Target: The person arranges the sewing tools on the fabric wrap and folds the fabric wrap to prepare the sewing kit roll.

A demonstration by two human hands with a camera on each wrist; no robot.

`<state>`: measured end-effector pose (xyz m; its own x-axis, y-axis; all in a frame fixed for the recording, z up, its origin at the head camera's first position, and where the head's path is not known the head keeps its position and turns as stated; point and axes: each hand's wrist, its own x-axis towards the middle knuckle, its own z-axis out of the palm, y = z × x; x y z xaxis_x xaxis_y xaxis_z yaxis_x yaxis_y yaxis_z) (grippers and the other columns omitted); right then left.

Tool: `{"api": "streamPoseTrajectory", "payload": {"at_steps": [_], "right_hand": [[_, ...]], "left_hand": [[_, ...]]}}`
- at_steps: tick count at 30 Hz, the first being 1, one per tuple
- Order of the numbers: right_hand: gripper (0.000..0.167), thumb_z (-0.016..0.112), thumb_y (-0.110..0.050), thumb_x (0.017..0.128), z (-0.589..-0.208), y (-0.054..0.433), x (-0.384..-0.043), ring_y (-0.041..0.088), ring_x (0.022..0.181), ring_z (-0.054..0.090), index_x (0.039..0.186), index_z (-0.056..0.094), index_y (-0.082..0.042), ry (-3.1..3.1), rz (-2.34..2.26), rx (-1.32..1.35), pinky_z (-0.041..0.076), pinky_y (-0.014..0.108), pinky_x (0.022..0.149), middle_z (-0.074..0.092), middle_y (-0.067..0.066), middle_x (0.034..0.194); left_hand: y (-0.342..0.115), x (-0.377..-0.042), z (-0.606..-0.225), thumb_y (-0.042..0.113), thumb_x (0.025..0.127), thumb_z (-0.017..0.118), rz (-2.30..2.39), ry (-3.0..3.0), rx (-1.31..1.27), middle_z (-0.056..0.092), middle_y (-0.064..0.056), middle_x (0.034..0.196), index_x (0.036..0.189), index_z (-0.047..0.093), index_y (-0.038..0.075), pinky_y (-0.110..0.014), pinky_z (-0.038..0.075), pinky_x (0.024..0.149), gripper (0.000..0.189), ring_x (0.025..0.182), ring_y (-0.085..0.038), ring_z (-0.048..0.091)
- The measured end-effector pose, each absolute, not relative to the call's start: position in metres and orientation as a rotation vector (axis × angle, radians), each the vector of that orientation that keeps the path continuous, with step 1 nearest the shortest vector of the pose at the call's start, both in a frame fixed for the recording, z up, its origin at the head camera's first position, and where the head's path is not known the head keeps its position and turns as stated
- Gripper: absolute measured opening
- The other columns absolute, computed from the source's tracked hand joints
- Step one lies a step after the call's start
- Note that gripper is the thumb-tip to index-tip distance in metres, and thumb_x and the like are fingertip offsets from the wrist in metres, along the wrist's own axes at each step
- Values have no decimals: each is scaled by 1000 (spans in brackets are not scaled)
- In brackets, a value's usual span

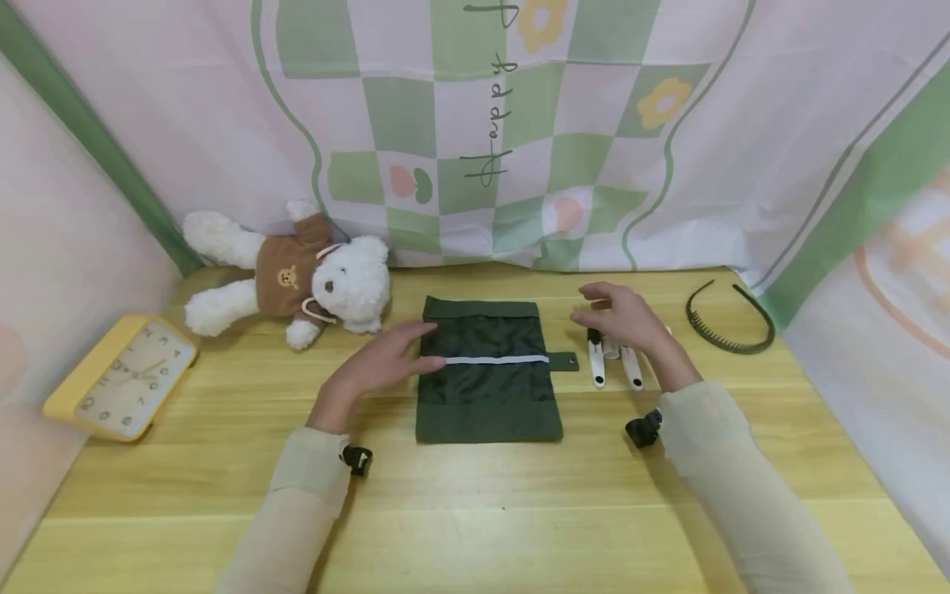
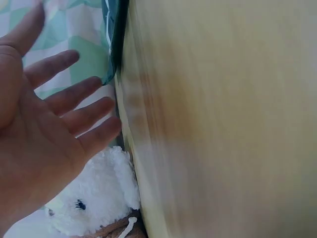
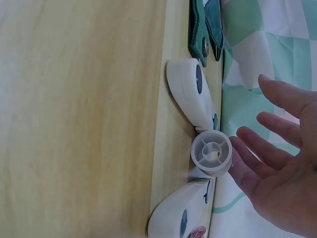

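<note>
A dark green fabric case (image 1: pixel 486 422) lies spread flat on the table, with a white elastic strip (image 1: pixel 493 360) across its middle and a snap tab (image 1: pixel 564 361) on its right side. My left hand (image 1: pixel 380 363) is at the case's left edge, fingers extended and holding nothing. Over on the right, my right hand (image 1: pixel 627 318) hovers with spread fingers above two white handles (image 3: pixel 185 91) bearing dark oval spots; their far ends are partly hidden under the hand. Between them lies a hollow white plastic cylinder (image 3: pixel 211 152), close to my right fingertips in the right wrist view.
A white plush bear (image 1: pixel 285 276) in a brown top lies at the back left. Nearer on that side stands a yellow clock (image 1: pixel 122 375). A dark toothed headband (image 1: pixel 731 342) rests at the back right. Patterned cloth (image 1: pixel 490 107) hangs behind the table.
</note>
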<state>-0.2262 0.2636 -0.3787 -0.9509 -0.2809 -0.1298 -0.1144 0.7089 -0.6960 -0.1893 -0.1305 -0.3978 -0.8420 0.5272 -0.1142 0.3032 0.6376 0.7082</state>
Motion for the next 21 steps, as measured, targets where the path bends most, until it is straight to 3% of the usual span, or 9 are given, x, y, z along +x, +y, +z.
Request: {"api": "streamPoseTrajectory", "payload": {"at_steps": [6,14,19,21], "right_hand": [[63,65,-29,102,-381,264,-229,48,133,45,150,41,4,2650,-1098,-286,44,59,103,42,30,149],[62,68,-28,100,-387,266,-233,49,128,49,145,46,8,2638,-1002,-279,44,60,102,49,34,141],[59,69,-26,99,-386,267,-237,49,127,49,143,49,8,2634,-952,-272,42,60,102,51,34,139],[59,69,-25,99,-387,268,-238,49,127,49,143,50,8,2628,-943,-266,42,61,102,51,34,138]], "left_hand": [[-130,-192,-399,35,95,73,979,2542,696,40,-22,155,151,47,2,-53,31,115,70,145,-39,34],[-132,-193,-404,29,94,76,906,2553,722,43,-26,150,139,61,2,-53,36,112,54,139,-41,39],[-135,-194,-406,27,94,76,934,2559,724,52,-22,134,135,64,1,-49,46,98,50,119,-35,52],[-136,-195,-407,25,95,75,953,2537,743,59,-17,121,134,64,0,-44,50,89,48,107,-28,58]]}}
